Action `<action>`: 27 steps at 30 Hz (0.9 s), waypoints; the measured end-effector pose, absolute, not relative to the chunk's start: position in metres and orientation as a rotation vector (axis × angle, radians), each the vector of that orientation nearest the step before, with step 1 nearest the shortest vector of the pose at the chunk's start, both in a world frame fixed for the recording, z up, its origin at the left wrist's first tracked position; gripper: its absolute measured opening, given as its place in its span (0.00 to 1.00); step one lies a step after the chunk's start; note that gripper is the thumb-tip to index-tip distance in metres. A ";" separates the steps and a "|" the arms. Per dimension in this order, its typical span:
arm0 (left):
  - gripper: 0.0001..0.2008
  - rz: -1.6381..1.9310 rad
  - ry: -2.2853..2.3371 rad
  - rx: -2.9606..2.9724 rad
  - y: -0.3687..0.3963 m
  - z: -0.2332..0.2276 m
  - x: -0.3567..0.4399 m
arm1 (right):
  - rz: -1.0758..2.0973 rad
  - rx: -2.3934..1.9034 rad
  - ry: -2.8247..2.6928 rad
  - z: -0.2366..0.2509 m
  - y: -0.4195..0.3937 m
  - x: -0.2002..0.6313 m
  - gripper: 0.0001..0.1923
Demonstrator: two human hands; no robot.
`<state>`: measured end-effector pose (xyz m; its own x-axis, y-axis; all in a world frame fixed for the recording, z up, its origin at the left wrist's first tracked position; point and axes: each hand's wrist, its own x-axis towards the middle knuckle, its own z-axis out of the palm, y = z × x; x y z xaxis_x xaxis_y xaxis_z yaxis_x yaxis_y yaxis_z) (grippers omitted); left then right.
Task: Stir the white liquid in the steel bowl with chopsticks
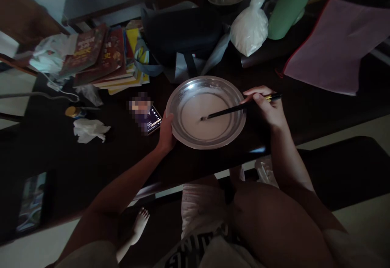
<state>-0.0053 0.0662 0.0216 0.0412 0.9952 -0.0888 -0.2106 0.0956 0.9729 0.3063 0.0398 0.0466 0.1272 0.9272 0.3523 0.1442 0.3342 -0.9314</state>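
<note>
A metal bowl (207, 144) with a pale, milky liquid (195, 109) in it sits near the front edge of the dark table. My left hand (167, 132) grips its left rim, thumb over the edge and fingers hidden beneath. In my right hand (266, 103), black chopsticks (231, 109) with a gold band slant down to the left over the bowl. Their tips, coated with something whitish, dip into the liquid near its middle. Whitish smears cling to the bowl's inner far wall.
Left of the bowl lie a lit phone (154, 122), a crumpled tissue (90, 130) and a small gold-lidded jar (72, 112). Behind are stacked books (100, 59), a dark bag (185, 36), a tied bag of white powder (250, 30), a green cylinder (289, 8) and a pink cloth (332, 52).
</note>
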 end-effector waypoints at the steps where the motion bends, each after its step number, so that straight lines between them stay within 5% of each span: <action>1: 0.14 1.219 1.073 1.009 0.067 0.021 -0.006 | 0.734 -1.103 -1.303 0.047 0.040 0.306 0.14; 16: 0.21 1.211 1.074 0.981 0.066 0.019 -0.007 | 0.671 -1.080 -1.257 0.047 0.039 0.308 0.13; 27: 0.09 1.240 1.093 0.751 0.068 0.026 0.003 | 0.690 -1.076 -1.319 0.047 0.038 0.307 0.13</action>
